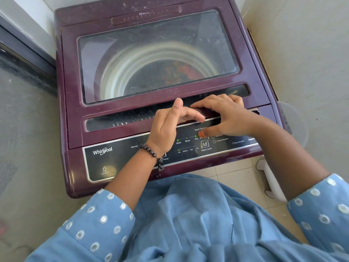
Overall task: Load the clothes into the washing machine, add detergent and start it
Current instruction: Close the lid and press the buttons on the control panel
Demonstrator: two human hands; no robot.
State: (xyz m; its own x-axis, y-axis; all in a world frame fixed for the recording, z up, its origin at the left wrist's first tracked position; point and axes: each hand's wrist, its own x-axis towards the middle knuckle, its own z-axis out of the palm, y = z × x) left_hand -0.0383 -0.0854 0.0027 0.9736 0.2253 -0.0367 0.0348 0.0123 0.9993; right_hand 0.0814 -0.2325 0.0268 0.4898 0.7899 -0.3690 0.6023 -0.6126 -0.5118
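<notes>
Pressing a wash-option button on the control panel (132, 159) with the right hand's (224, 118) thumb, left hand (166, 127) resting relaxed at 9 o'clock, clothes (175, 72) lying inside the lidded washing machine (71, 91); start/pause likely needs pressing next.

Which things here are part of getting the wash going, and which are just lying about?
Part of the job:
- washing machine, lid shut
- clothes, dim through the lid window
- control panel
- right hand, thumb pressing a panel button
- left hand, resting above the panel

Just lying about:
- white plastic object on the floor, right of the machine
</notes>
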